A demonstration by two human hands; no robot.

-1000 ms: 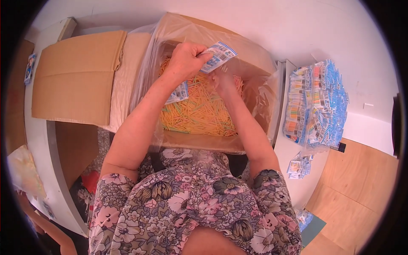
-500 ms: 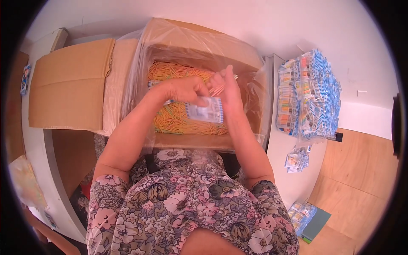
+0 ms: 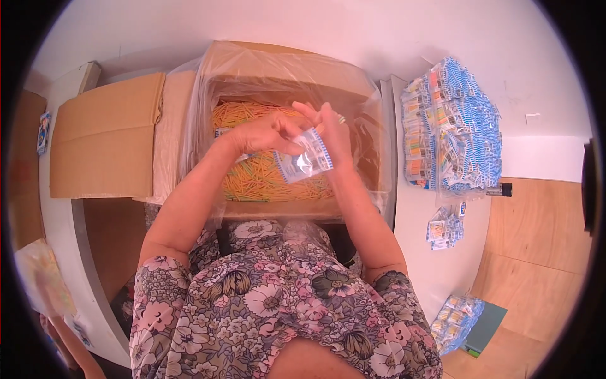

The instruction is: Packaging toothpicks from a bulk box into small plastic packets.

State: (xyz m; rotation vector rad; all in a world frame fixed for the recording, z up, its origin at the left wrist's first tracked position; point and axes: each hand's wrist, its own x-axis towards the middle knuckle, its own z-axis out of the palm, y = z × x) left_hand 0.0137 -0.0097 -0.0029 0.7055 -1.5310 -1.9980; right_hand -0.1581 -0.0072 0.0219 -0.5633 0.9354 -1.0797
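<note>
My left hand pinches a small clear plastic bag with blue striped edges by its upper part. Beside it, my right hand is curled around a few thin coloured sticks; only their pale ends show past the fingers, and the rest is hidden. Both hands are held over a cardboard box lined with clear plastic film. Inside it lies a thick layer of loose orange, yellow and green sticks. Another small bag partly shows on the sticks behind my left wrist.
To the right, a big heap of filled blue-edged packets stands on the white table, with several packets nearer me. More packets lie lower right beside a green board. A cardboard flap is at left; another person's arm shows lower left.
The bag in my left hand has tilted and its upper edge has come up against my right hand. The sticks in my right hand are now more hidden. The whole view has shifted slightly.
</note>
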